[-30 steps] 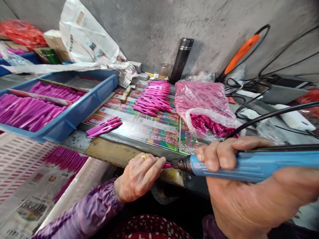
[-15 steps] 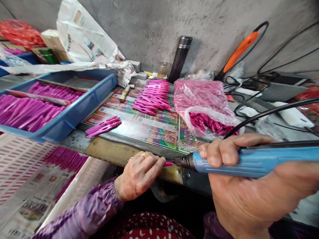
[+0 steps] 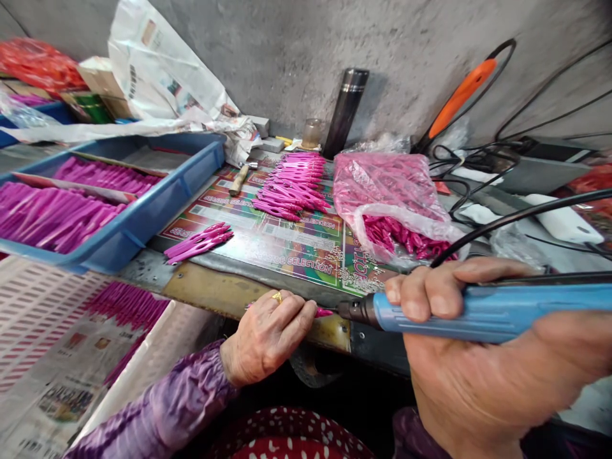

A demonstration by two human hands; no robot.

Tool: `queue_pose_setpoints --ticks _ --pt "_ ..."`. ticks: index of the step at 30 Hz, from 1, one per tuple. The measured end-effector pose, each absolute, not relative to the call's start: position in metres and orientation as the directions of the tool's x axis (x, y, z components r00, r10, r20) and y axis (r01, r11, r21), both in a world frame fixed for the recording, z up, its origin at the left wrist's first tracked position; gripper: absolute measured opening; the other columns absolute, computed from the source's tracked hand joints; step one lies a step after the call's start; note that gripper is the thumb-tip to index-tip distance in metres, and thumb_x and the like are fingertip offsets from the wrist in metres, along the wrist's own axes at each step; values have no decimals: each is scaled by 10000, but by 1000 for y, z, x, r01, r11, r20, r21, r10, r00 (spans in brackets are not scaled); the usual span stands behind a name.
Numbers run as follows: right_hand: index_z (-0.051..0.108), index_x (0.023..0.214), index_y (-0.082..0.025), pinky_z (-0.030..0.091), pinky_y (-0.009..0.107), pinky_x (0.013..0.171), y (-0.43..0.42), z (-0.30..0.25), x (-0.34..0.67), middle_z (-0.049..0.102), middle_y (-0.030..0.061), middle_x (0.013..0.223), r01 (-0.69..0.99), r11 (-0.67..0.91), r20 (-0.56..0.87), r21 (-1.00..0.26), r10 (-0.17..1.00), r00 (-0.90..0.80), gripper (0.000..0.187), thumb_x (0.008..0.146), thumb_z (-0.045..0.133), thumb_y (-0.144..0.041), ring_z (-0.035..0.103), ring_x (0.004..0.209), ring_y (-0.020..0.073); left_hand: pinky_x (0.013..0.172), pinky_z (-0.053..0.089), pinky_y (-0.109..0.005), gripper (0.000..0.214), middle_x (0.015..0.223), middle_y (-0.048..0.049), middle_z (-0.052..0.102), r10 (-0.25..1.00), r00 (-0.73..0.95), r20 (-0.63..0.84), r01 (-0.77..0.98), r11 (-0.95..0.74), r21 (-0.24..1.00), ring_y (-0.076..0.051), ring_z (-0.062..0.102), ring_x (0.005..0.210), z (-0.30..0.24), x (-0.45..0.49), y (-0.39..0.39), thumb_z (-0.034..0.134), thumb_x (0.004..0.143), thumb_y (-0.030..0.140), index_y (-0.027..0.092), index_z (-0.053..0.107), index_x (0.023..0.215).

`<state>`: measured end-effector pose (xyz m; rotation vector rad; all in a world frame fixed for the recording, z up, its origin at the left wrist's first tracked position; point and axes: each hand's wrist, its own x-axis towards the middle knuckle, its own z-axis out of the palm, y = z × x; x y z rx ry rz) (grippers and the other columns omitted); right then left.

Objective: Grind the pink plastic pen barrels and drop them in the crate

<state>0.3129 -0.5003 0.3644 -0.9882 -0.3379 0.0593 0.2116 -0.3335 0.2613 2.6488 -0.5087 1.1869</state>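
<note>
My left hand (image 3: 270,335), with a yellow ring on one finger, is closed at the table's front edge around a slim pink tweezer-like tool (image 3: 324,312). Only the tool's tip and a sliver of its other end show. My right hand (image 3: 459,357) wraps around a blue electric screwdriver (image 3: 497,309), held level. Its dark nose points left, close to the pink tip; whether they touch I cannot tell. Beyond my hands lie a small pile of pink tools (image 3: 199,243) and a larger stack of them (image 3: 291,185).
A blue tray (image 3: 138,233) of pink tools is on the left, above a white basket (image 3: 29,306). An open plastic bag (image 3: 387,185) holds pink pieces. Tiny silvery bits (image 3: 361,277) lie scattered. A black cylinder (image 3: 347,111), an orange-handled tool (image 3: 461,99) and cables stand behind.
My right hand and the screwdriver have shifted slightly to the right, away from the pink tip. My left hand has hardly moved.
</note>
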Motion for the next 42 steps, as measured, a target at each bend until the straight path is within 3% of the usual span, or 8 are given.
queue_pose_setpoints --ticks 18,28,33,42 --pt "628 748 -231 464 288 548 -501 364 313 546 -79 548 94 587 263 -804 210 942 491 712 832 -676 482 492 118 742 559 -332 198 954 -120 719 -177 609 773 -414 -903 119 -202 635 816 254 210 -334 575 988 49 47 624 1180" --pt "630 759 -230 468 274 556 -501 363 311 560 -81 558 84 599 262 -797 217 940 470 759 799 -669 487 494 110 708 564 -331 231 922 -117 719 -229 596 770 -400 -916 37 -197 629 786 264 210 -334 483 1029 64 42 627 1209" --pt "627 772 -236 481 261 556 -498 363 310 550 -83 549 57 615 243 -787 223 944 459 796 764 -674 488 495 106 711 569 -336 199 926 -121 716 -218 583 783 -396 -918 40 -203 632 799 263 210 -335 536 1007 60 48 630 1182" --pt "608 687 -237 503 291 480 -499 364 319 517 -74 470 138 528 306 -838 245 920 606 673 745 -827 476 421 110 746 577 -334 139 966 -120 720 -171 607 776 -414 -902 125 -199 652 830 255 211 -338 582 983 46 77 636 1107"
